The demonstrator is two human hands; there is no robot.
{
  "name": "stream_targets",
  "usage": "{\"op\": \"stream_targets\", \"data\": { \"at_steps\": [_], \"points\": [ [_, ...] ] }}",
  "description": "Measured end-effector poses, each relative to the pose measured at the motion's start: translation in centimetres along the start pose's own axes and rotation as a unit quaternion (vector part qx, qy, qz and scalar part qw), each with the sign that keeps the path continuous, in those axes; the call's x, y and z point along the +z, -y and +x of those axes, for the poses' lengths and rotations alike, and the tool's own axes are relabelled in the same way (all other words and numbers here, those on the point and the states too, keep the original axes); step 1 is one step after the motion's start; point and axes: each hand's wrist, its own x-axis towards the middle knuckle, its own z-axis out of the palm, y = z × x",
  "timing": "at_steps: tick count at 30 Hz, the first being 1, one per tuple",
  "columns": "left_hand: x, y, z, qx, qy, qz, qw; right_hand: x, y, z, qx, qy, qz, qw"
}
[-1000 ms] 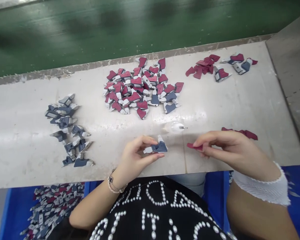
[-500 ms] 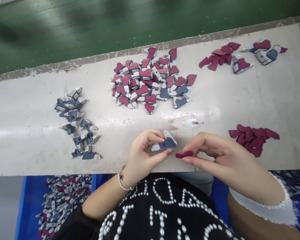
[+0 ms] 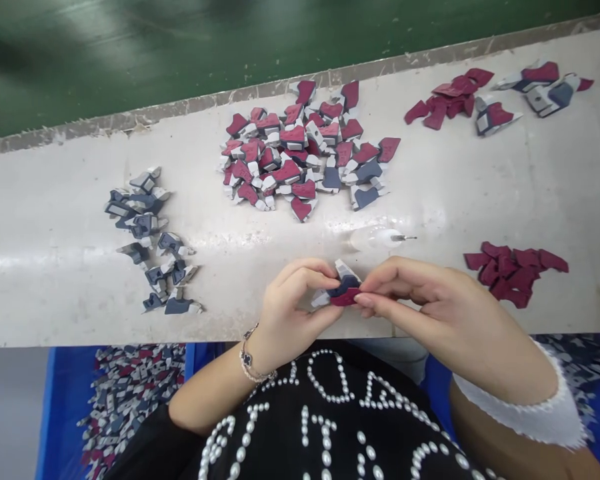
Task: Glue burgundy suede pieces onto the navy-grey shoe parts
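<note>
Between thumb and fingers, my left hand (image 3: 295,307) grips a small blue-and-white plastic part (image 3: 344,283). My right hand (image 3: 415,297) pinches a flat dark red plastic piece (image 3: 344,297) by its right end. The red piece lies against the near side of the blue-and-white part; whether it is seated cannot be made out. Just beyond my hands, a white bottle with a thin metal tip (image 3: 380,237) lies on its side. To the right of my right hand is a pile of loose red pieces (image 3: 515,273).
A big heap of red-faced parts (image 3: 290,147) sits mid-table. Blue-and-white parts (image 3: 147,227) lie at left. More red pieces (image 3: 450,97) and a few larger assembled parts (image 3: 545,87) are at far right. A blue bin (image 3: 63,407) of mixed parts stands below the table edge (image 3: 105,337).
My right hand has moved left and brought the red piece from beside the blue-and-white part up against it. My left hand still holds that part.
</note>
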Motion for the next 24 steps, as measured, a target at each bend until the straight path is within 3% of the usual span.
{"op": "stream_targets", "data": {
  "at_steps": [6, 16, 24],
  "points": [
    [-0.06, 0.12, 0.25, 0.044, -0.009, 0.025, 0.999, -0.21, 0.36, 0.08, 0.026, -0.006, 0.011, 1.000],
    [-0.30, 0.12, 0.40, 0.071, -0.018, 0.056, 0.996, 0.49, 0.34, 0.31, -0.014, -0.046, -0.045, 0.998],
    [-0.50, 0.16, 0.25, 0.084, -0.015, 0.055, 0.995, 0.37, 0.46, 0.65, -0.002, -0.009, -0.004, 1.000]
  ]
}}
